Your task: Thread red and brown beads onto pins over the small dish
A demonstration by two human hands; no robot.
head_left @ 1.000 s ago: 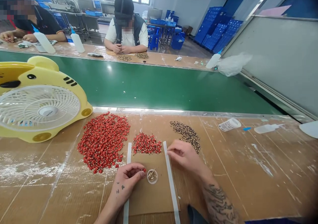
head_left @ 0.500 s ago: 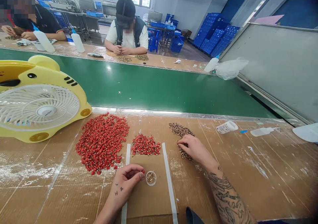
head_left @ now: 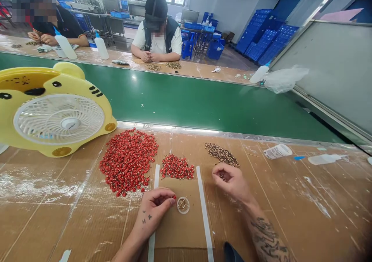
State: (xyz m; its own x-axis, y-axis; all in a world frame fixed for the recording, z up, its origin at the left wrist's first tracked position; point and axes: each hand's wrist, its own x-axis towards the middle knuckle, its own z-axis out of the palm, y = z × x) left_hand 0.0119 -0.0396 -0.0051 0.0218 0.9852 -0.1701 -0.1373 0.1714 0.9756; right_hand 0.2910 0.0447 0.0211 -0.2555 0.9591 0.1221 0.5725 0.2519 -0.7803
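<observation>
My left hand (head_left: 157,207) pinches a small red piece (head_left: 174,197) between thumb and fingertips, just left of a small clear round dish (head_left: 183,205). A thin stick (head_left: 182,202) rests in that dish, on a cardboard sheet (head_left: 186,231) with white tape strips along its sides. Thumb and fingers of my right hand (head_left: 232,182) are drawn together beside a pile of small dark brown and gold bits (head_left: 222,154); whatever they hold is too small to make out. Behind the dish lies a small heap of red pieces with pale tips (head_left: 178,166).
A large red heap (head_left: 129,161) spreads at left, beside a yellow animal-shaped fan (head_left: 62,111). To the right lie a white jar (head_left: 277,152), a blue cap (head_left: 299,158) and a clear squeeze bottle (head_left: 324,159). Beyond the green belt (head_left: 174,99) two people sit working.
My right hand has drawn slightly back from the brown pile toward me. My left hand keeps the red piece by the dish. The whole view has shifted a little.
</observation>
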